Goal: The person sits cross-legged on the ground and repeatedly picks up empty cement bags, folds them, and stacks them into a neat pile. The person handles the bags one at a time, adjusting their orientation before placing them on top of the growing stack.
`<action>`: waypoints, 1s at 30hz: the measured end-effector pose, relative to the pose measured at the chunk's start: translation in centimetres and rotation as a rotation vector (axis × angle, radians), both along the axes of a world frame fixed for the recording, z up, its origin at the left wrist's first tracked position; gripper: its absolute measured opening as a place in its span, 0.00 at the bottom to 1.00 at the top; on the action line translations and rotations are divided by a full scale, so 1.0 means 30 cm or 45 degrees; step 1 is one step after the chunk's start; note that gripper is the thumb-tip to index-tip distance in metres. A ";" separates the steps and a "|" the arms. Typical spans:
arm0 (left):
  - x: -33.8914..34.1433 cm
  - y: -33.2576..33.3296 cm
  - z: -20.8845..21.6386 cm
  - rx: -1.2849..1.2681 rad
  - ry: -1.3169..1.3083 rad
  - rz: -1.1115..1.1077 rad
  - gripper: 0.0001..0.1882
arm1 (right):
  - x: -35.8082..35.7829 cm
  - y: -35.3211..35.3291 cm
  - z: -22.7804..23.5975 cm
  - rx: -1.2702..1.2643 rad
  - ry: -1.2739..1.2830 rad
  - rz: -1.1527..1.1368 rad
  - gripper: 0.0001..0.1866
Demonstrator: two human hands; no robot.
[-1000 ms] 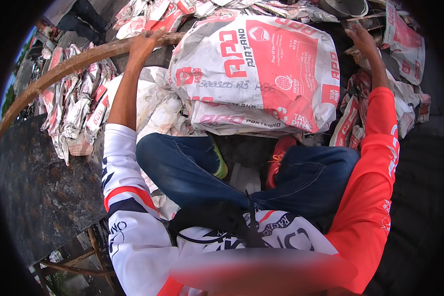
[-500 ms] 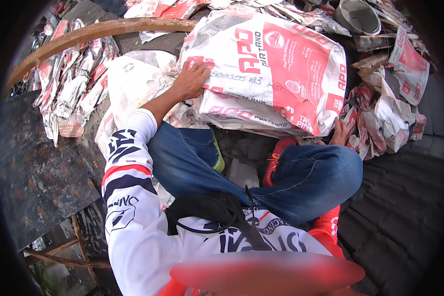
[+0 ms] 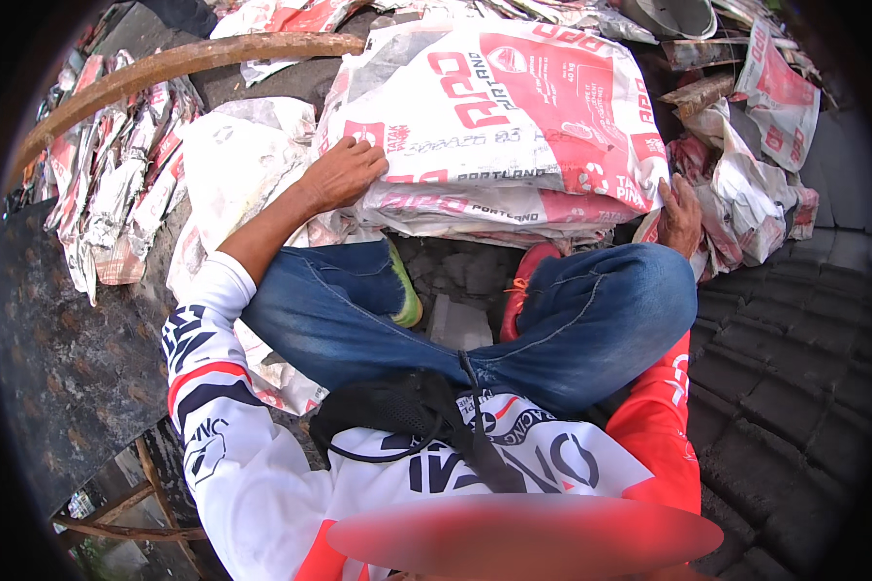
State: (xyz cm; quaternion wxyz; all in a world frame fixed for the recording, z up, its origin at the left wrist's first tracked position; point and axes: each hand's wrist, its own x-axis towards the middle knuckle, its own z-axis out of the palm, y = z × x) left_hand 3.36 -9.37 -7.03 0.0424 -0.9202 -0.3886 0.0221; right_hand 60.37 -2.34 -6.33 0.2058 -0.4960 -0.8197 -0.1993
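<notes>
In front of my knees lies a stack of flattened cement sacks point(image 3: 523, 107), white and red paper with creased surfaces. The fingers of my left hand point(image 3: 347, 174) are curled over the near left corner of the top sack. Beside the near right corner is my right hand point(image 3: 680, 218), its fingers stretched out and the tips against the sack's edge. Lower layers of the stack show along the near side. A pale, crumpled sack point(image 3: 247, 160) lies just left of the stack, next to my left forearm.
Bundled torn sacks point(image 3: 121, 184) are at the far left, under a curved wooden strip point(image 3: 194, 60). Crumpled sacks point(image 3: 736, 184) lie to the right, with a grey bucket point(image 3: 670, 15) behind. A dark sheet point(image 3: 77, 358) is at left; dark blocks point(image 3: 785, 358) cover the right.
The sack stack sits slightly farther left and higher in view. My left hand has shifted left along with it. My right hand has risen beside the corner and shows more fully.
</notes>
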 end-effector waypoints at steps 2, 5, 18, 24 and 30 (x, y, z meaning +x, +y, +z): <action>0.035 -0.017 -0.040 -0.139 0.074 -0.147 0.12 | 0.041 -0.040 -0.092 -0.436 0.022 -0.074 0.25; 0.061 -0.033 -0.057 -0.292 0.153 -0.159 0.23 | 0.054 -0.074 -0.134 -0.757 0.232 -0.254 0.25; 0.018 0.025 -0.244 -0.641 0.439 -0.078 0.52 | -0.104 -0.055 -0.570 -0.854 0.217 0.025 0.30; 0.097 0.129 -0.137 -1.012 0.587 0.114 0.47 | -0.033 0.039 -0.523 -0.745 0.011 0.738 0.28; -0.240 0.003 0.138 -0.115 -1.281 0.772 0.32 | 0.043 0.040 -0.104 -1.136 1.024 -0.156 0.33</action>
